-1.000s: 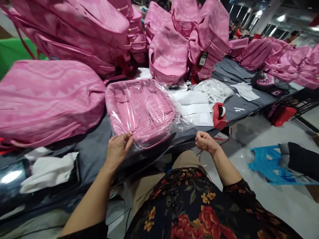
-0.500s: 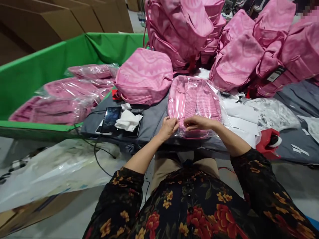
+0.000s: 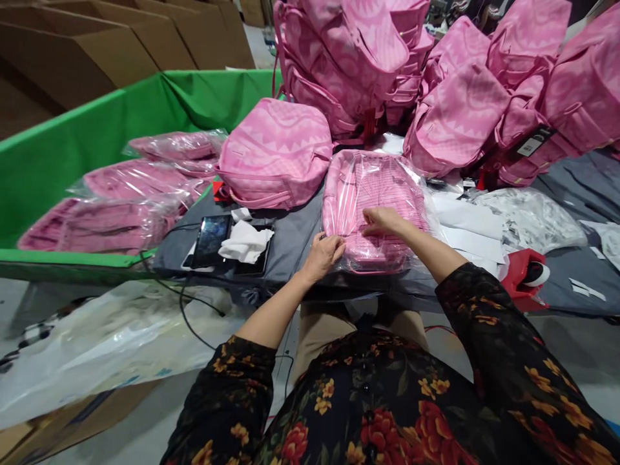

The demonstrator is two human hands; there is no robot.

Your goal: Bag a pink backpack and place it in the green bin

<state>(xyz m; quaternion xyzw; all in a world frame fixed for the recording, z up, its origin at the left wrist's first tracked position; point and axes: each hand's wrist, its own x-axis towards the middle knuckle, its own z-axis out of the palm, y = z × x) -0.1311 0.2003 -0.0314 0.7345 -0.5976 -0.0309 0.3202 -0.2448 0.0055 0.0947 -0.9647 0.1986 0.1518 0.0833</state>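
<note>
Nearest: floral sleeves of the person; clear plastic sheet [image 3: 97,342] on the floor, near left.

Left hand [image 3: 325,253]: at the near left corner of the bagged backpack [image 3: 375,187]; fingers curled down over the edge of the plastic film, closed on it.

Right hand [image 3: 385,221]: laid on top of the same bag, just beyond and right of the left hand; fingers partly bent, tips touching the film; cannot tell whether they pinch it or only press.

Bagged backpack: pink, flat on the grey table cover [image 3: 290,236], at the near edge, centre of the scene; clear bag wrinkled around it.

Left of it on the cover: white cloth [image 3: 245,242] lying partly on a dark phone [image 3: 210,240]; cable runs down from there.

Right of it: white paper sheets [image 3: 465,226]; red tape dispenser [image 3: 526,274] at the near right edge.

Farther, left: unbagged pink backpack [image 3: 276,155], just beside the bagged one; beyond it the green bin [image 3: 72,142] holding other wrapped backpacks [image 3: 121,206].

Far: pile of pink backpacks [image 3: 368,51] across centre and right; cardboard boxes [image 3: 72,51] far left.
</note>
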